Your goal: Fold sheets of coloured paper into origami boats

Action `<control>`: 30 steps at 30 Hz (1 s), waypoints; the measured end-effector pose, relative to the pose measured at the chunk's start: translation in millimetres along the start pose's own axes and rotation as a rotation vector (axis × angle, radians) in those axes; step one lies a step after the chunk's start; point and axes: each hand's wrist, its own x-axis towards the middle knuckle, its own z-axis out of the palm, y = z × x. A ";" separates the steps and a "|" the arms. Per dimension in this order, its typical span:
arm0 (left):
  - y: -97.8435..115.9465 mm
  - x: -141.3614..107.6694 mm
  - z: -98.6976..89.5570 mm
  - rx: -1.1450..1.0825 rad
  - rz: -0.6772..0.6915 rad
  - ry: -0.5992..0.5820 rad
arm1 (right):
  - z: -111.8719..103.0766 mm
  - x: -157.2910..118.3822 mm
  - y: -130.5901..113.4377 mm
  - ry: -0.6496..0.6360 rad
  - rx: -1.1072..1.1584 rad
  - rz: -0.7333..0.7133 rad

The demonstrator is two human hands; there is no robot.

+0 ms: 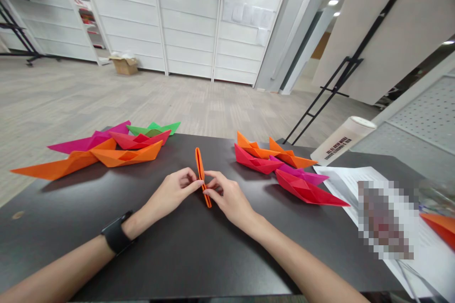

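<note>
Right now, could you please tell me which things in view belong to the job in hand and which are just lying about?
Belongs to the job:
- folded orange paper, held by left hand and right hand
- probably the paper boats at left and paper boats at right

Seemingly just lying about:
- white cylinder with lettering
- printed sheets
- cardboard box on the floor

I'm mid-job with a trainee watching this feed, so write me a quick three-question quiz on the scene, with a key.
1. True or false: the left hand and right hand both touch the folded orange paper.
2. Which wrist wears the black band? A. left; B. right; C. both
3. Fill in the colour: the left group of paper boats includes one ____ boat, a colour absent from the right group.

Key: 1. true; 2. A; 3. green.
</note>
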 end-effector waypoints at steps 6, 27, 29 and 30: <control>-3.5 -1.1 -0.6 -0.008 0.037 0.029 | 3.0 0.5 0.1 0.068 0.117 0.056; -3.9 -5.1 -11.8 0.725 0.433 -0.035 | -10.9 4.4 19.2 0.104 -0.398 -0.217; -8.4 -4.3 -16.1 0.777 0.473 -0.102 | -11.6 3.1 21.5 0.066 -0.433 -0.253; -9.8 -4.0 -18.4 0.811 0.483 -0.126 | -12.3 2.3 21.4 0.047 -0.451 -0.258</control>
